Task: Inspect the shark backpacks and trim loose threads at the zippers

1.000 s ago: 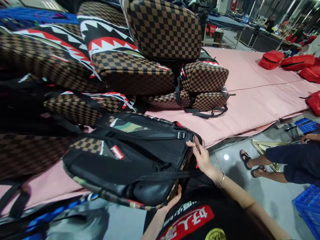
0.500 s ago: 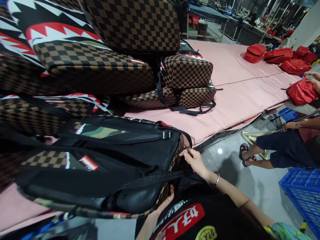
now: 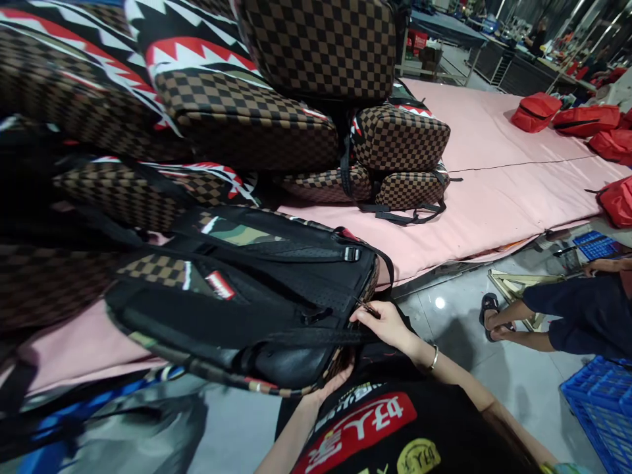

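A black-backed backpack (image 3: pixel 237 289) with brown checkered sides lies with its straps up, its near end toward my body. My left hand (image 3: pixel 336 383) is closed on the near bottom edge of this backpack, the fingers partly hidden beneath it. In my right hand (image 3: pixel 388 324) is a small dark pointed tool (image 3: pixel 369 309), pinched between thumb and fingers. Its thin tip is over the backpack's end, close to the checkered edge; I cannot tell whether it touches. A loose black strap (image 3: pixel 316 338) runs across the backpack below my right hand.
Several checkered backpacks with shark-mouth prints (image 3: pixel 257 125) are piled behind on the pink-covered table (image 3: pixel 494 164). Red bags (image 3: pixel 536 112) lie at its far right. A person in dark shorts (image 3: pixel 573 316) stands right, near a blue crate (image 3: pixel 600 408). A grey bag (image 3: pixel 148 428) is lower left.
The view has shifted left, so everything appears further right. My right hand with the pointed tool has moved in over the backpack's end. My left hand still grips the near edge.
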`<state>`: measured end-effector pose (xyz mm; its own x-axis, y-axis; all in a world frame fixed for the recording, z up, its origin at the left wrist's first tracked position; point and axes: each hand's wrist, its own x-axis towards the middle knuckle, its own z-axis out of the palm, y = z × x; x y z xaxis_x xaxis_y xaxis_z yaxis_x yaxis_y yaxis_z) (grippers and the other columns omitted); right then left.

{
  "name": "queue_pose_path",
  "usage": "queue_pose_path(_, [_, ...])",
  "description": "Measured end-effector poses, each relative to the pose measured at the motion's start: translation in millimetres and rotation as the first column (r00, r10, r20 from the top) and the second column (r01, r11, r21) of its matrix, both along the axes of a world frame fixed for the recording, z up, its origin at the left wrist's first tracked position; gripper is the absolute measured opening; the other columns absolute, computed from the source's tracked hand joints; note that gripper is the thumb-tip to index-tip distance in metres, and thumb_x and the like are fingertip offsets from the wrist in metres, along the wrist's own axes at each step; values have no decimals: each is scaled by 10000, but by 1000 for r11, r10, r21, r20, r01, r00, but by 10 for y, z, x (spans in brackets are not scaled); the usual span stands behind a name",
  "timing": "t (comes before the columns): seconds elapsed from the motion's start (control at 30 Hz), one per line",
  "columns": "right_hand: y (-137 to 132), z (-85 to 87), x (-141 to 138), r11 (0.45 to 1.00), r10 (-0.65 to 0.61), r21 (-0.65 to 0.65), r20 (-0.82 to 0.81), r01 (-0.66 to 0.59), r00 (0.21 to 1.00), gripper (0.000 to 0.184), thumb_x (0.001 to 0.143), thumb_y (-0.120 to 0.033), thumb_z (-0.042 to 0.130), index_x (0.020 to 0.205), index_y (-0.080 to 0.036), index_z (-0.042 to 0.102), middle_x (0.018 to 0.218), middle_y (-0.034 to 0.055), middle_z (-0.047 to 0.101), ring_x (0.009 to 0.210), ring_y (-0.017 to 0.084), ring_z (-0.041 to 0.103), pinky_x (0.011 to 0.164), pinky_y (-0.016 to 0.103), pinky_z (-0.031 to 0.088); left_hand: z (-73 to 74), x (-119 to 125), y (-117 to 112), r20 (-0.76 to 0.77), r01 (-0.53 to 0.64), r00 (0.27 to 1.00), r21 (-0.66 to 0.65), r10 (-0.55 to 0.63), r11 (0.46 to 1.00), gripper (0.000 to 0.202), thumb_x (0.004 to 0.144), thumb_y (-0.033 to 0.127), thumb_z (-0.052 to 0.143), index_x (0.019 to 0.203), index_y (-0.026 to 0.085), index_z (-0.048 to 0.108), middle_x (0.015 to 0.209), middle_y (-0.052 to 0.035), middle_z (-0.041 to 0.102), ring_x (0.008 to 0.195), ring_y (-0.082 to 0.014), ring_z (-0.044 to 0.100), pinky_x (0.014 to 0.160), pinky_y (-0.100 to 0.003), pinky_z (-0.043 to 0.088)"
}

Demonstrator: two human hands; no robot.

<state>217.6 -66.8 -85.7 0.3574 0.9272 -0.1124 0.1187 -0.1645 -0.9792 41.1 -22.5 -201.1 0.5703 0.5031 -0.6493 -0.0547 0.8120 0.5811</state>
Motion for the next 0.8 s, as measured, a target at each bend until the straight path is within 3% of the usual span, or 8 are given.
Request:
queue_pose_path(0.1, [11,22,-4,999,-8,37,3,8,1000,287,839,-390,522,769,-173,695,765,28,678,702,150,605,675,245,457,62,-10,-30,26,-60,998,-112,63,992,487,896,372,254,795,132,666,913,-117,709,975,-251,639,871,-472,450])
queue_pose_path(0.17, [28,26,6,998,-5,68,16,4,1000,298,844,-399,520,759,-163,683,749,36,670,700,158,606,674,254,456,96,-62,-36,10,-173,984,-130,176,976,564,894,390,185,744,154,674,892,-115,715,987,-273,633,857,-477,447])
queue_pose_path(0.3, [96,-29,42,999,11,43,39,-13,999,329,851,-429,512,744,-157,663,697,43,652,677,171,599,644,268,454,140,-253,60,-41,-493,870,-97,491,865,633,829,622,191,686,228,664,847,-82,723,1069,-277,595,871,-472,467])
queue_pose_path(0.37, [132,-58,43,1000,21,11,21,-22,1000,362,844,-465,511,722,-157,659,630,36,625,617,165,581,581,261,444,172,-378,126,-62,-571,821,-106,568,814,560,796,643,306,706,230,673,849,-83,722,1107,-292,570,871,-488,475])
queue_pose_path(0.53, [180,-20,8,999,48,17,10,-48,999,404,826,-511,520,694,-155,657,564,19,576,546,139,542,505,234,410,246,-588,198,-106,-628,778,-159,620,762,460,763,575,471,950,214,686,890,-84,721,1128,-305,553,873,-494,486])
queue_pose_path(0.67, [167,59,-9,997,73,10,88,-74,993,394,848,-475,503,695,-151,666,634,29,629,610,136,572,585,229,426,235,-610,191,-138,-630,776,-186,615,754,555,804,543,428,1212,191,562,921,-81,719,1082,-289,587,870,-496,489])
queue_pose_path(0.8, [128,76,-17,991,137,-20,179,-135,974,361,861,-423,492,709,-155,679,692,24,661,660,130,589,633,215,417,169,-603,183,-153,-649,761,-198,630,735,560,862,471,333,1330,181,435,894,-68,721,1058,-272,603,873,-512,478])
